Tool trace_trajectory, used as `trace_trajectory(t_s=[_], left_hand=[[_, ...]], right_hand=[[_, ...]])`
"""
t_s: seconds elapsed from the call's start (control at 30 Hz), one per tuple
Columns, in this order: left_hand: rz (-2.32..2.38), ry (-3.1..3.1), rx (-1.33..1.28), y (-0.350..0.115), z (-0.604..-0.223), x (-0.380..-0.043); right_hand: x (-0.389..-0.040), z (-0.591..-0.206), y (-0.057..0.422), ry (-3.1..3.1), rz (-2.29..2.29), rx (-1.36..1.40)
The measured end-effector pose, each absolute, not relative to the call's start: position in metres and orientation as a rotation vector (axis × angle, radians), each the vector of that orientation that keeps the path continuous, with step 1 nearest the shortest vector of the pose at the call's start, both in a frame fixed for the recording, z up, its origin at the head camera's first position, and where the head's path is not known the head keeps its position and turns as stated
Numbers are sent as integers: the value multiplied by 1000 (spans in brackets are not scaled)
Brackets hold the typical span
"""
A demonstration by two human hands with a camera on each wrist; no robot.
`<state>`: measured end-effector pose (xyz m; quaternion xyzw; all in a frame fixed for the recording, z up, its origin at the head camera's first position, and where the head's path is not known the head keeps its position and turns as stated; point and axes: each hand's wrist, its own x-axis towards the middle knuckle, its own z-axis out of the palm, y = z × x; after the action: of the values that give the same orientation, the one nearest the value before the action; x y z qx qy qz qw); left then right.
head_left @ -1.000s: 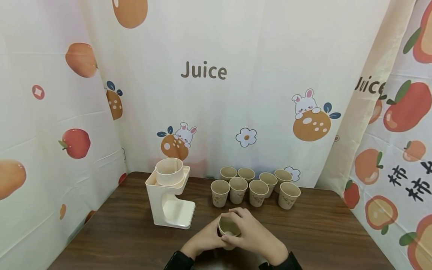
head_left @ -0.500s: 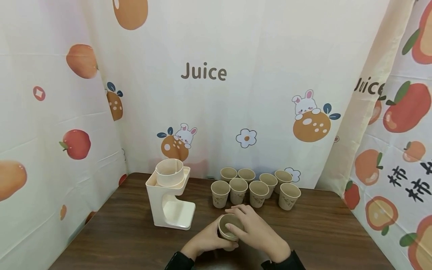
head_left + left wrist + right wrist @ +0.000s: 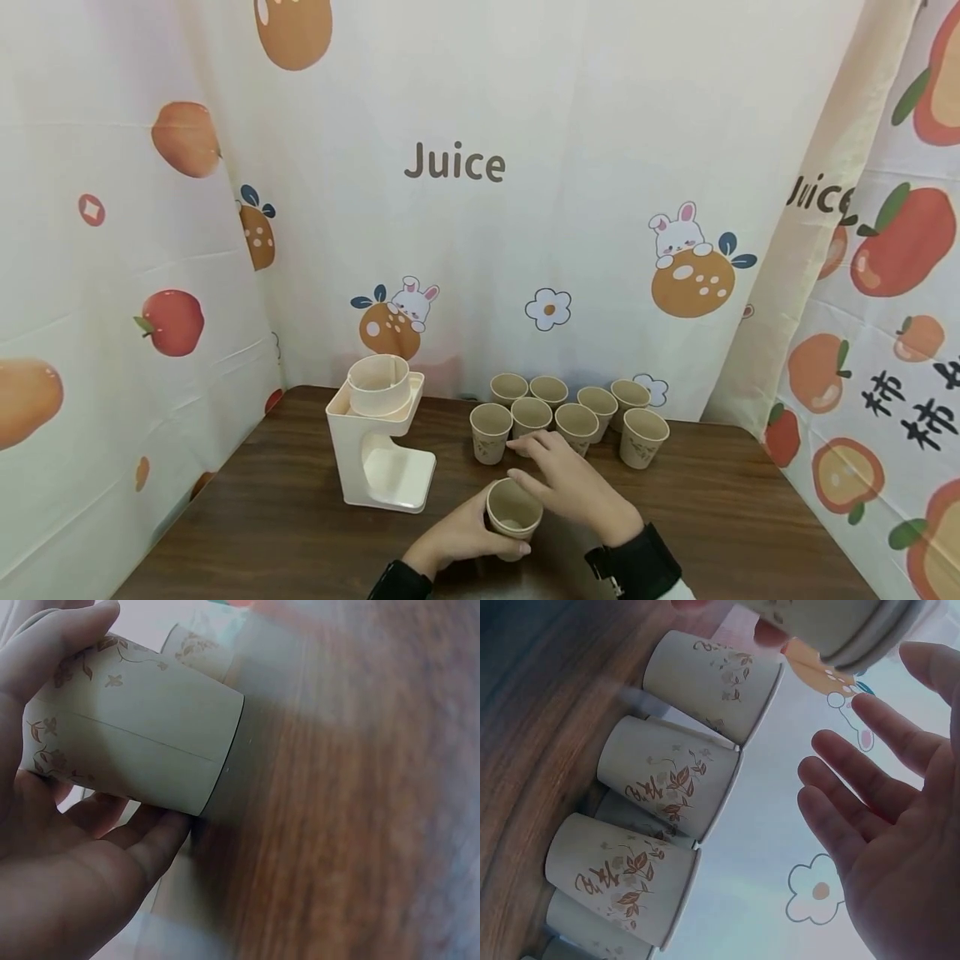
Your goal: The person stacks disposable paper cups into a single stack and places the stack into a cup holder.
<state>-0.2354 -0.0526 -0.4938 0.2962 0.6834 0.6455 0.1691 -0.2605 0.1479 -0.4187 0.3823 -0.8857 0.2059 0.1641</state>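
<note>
My left hand (image 3: 459, 532) grips a beige paper cup (image 3: 513, 523) just above the table, its mouth facing up and a little tilted. A doubled rim shows on this held cup (image 3: 832, 630) in the right wrist view, as of one cup nested in another. In the left wrist view, fingers and thumb wrap the flower-printed wall of the cup (image 3: 150, 727). My right hand (image 3: 573, 485) hovers just right of the rim, fingers loosely extended, holding nothing. The right wrist view shows that hand (image 3: 900, 802) apart from the cup.
Several matching paper cups (image 3: 491, 442) stand upright in a cluster behind my hands on the dark wood table (image 3: 720, 517). A cream-coloured stand (image 3: 348, 450) with a round cup-like top (image 3: 378, 392) is at the left. A printed cloth (image 3: 600, 125) hangs behind the table.
My right hand has let go of the held cup and lifted off to the right, with its fingers spreading. The left hand keeps its grip in nearly the same place.
</note>
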Motion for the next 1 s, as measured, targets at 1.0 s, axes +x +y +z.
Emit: trace_trajectory(t_s=[1.0], left_hand=[[1844, 1929, 780, -54, -493, -235]], right_hand=[[-332, -413, 112, -2507, 397, 1214]])
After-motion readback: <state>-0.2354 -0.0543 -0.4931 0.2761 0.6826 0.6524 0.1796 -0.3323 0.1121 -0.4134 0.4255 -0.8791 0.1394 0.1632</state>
